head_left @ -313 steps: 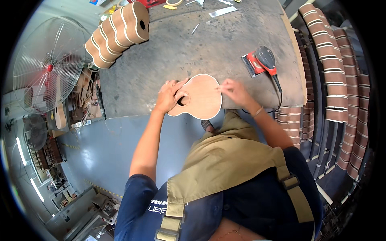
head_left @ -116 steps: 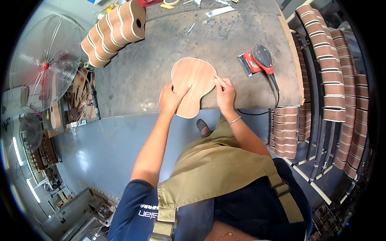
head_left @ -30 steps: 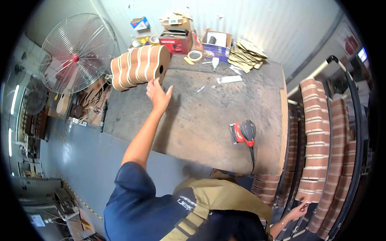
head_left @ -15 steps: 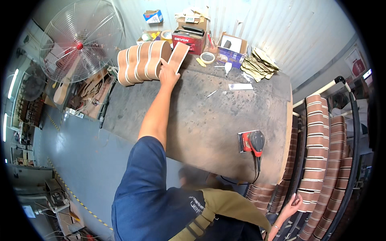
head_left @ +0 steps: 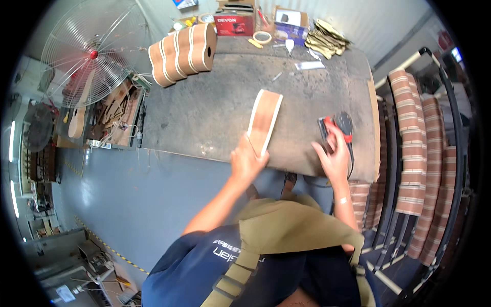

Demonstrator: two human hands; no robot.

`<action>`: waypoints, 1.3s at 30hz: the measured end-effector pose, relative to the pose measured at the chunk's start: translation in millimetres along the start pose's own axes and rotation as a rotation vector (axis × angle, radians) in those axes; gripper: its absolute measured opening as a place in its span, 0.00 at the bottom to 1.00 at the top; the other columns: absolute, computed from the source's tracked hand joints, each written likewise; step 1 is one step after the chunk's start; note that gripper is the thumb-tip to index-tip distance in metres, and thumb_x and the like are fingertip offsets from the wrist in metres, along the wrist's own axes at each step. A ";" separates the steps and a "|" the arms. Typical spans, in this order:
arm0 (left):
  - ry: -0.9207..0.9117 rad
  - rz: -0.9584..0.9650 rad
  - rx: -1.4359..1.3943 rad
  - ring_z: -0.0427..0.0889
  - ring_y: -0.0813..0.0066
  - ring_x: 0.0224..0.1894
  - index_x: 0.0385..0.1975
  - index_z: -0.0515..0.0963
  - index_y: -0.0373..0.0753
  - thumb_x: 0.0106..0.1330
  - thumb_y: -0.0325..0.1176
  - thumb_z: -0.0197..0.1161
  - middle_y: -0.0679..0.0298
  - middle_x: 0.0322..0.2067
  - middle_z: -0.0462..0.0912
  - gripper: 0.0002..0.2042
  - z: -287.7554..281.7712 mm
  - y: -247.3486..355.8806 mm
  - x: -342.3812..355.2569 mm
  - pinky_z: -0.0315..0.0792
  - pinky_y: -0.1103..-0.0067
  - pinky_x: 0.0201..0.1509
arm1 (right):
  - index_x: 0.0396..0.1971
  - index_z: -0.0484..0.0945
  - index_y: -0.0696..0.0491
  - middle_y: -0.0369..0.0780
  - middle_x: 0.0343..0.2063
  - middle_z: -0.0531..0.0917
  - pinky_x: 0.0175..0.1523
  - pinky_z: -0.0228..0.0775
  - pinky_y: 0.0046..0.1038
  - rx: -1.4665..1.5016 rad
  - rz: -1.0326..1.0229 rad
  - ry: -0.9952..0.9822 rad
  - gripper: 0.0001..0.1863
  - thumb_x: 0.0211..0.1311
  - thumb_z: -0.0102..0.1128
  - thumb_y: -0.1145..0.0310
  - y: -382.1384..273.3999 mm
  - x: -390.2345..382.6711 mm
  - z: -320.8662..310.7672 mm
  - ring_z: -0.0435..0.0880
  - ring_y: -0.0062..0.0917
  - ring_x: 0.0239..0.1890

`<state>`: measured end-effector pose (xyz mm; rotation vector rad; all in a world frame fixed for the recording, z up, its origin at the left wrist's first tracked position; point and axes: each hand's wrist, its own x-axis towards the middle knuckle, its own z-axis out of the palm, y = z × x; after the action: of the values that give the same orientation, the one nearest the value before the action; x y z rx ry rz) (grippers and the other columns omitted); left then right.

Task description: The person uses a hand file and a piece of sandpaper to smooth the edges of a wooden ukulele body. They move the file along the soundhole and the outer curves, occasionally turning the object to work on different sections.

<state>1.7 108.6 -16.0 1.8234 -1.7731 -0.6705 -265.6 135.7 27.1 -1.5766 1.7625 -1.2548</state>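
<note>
Head view: the left hand is closed on the near end of a wooden instrument body, held edge-on over the front of the counter, while the right hand, well apart from it, is spread beside the red-and-black sander; whether its fingers touch the sander I cannot tell. Pale lettering crosses the navy shirt, and white print marks the red box behind.

Caged fan (red-hubbed) and red box
</note>
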 end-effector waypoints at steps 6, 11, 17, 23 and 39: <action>-0.330 -0.047 -0.101 0.86 0.36 0.51 0.67 0.62 0.32 0.56 0.44 0.79 0.39 0.49 0.86 0.44 24.0 -7.2 -93.4 0.79 0.53 0.53 | 0.64 0.80 0.54 0.46 0.57 0.82 0.62 0.78 0.38 -0.163 -0.069 -0.324 0.48 0.40 0.89 0.52 -22.1 4.3 51.2 0.85 0.40 0.56; -0.541 0.081 -0.230 0.86 0.42 0.54 0.68 0.60 0.34 0.52 0.50 0.85 0.41 0.53 0.85 0.50 24.4 -39.0 -95.7 0.79 0.57 0.57 | 0.64 0.80 0.52 0.47 0.66 0.78 0.62 0.79 0.40 -0.194 -0.162 -0.281 0.49 0.37 0.90 0.55 -17.3 -44.6 49.1 0.83 0.46 0.61; -0.738 0.044 -0.360 0.92 0.58 0.43 0.66 0.64 0.33 0.58 0.44 0.83 0.44 0.50 0.86 0.42 39.5 -58.3 -75.4 0.85 0.68 0.44 | 0.66 0.80 0.50 0.40 0.65 0.79 0.45 0.78 0.26 -0.061 -0.039 -0.393 0.48 0.38 0.91 0.63 -21.2 -68.3 34.1 0.84 0.26 0.42; -0.971 -0.034 -0.382 0.90 0.64 0.46 0.65 0.67 0.33 0.62 0.33 0.79 0.50 0.47 0.87 0.34 30.9 -61.3 -45.8 0.84 0.69 0.52 | 0.56 0.79 0.51 0.30 0.36 0.79 0.31 0.56 0.19 0.034 0.240 -0.238 0.35 0.49 0.88 0.66 17.0 -31.5 22.0 0.59 0.14 0.26; -0.656 0.169 -0.310 0.81 0.76 0.33 0.39 0.86 0.32 0.70 0.29 0.71 0.65 0.32 0.81 0.06 22.9 -6.2 106.7 0.76 0.76 0.40 | 0.37 0.86 0.61 0.51 0.34 0.88 0.46 0.79 0.35 0.183 0.121 -0.646 0.10 0.65 0.67 0.68 56.5 67.9 95.2 0.89 0.42 0.38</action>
<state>-5.8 1.7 -37.4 1.3046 -2.0319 -1.5025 -233.5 36.9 -50.9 -1.5146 1.2683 -0.7063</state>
